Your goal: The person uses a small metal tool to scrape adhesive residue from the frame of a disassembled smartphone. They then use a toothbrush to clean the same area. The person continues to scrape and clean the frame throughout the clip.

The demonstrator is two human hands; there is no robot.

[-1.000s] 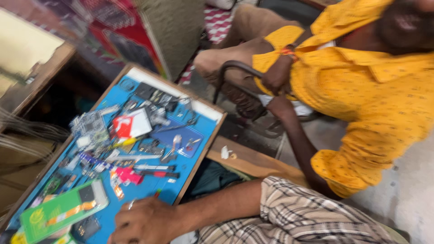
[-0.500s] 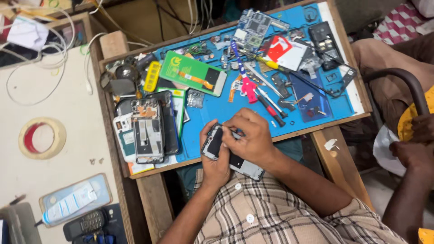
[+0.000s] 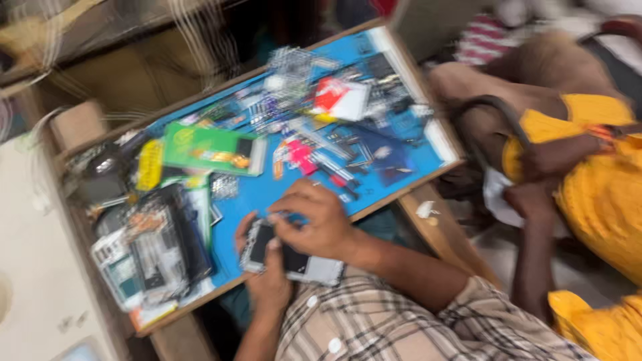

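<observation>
View has swung right, blurring; left hand (image 3: 267, 281) grips the opened phone (image 3: 294, 257), right hand (image 3: 317, 224) pinches over it. Best braced against the blue surface (image 3: 267, 194).

Shirt: beige short-sleeved shirt (image 3: 374, 327) of woven cloth, crossed by a plaid of dark and rust-brown lines.
Buttons: small round white buttons down the front.
Sleeve: the right one ends above the elbow in a loose hem.
Forearms: both bare.
Left hand (image 3: 267, 281): bare, no ring seen.
Right hand (image 3: 314, 220): bare; blur hides finer detail.
</observation>
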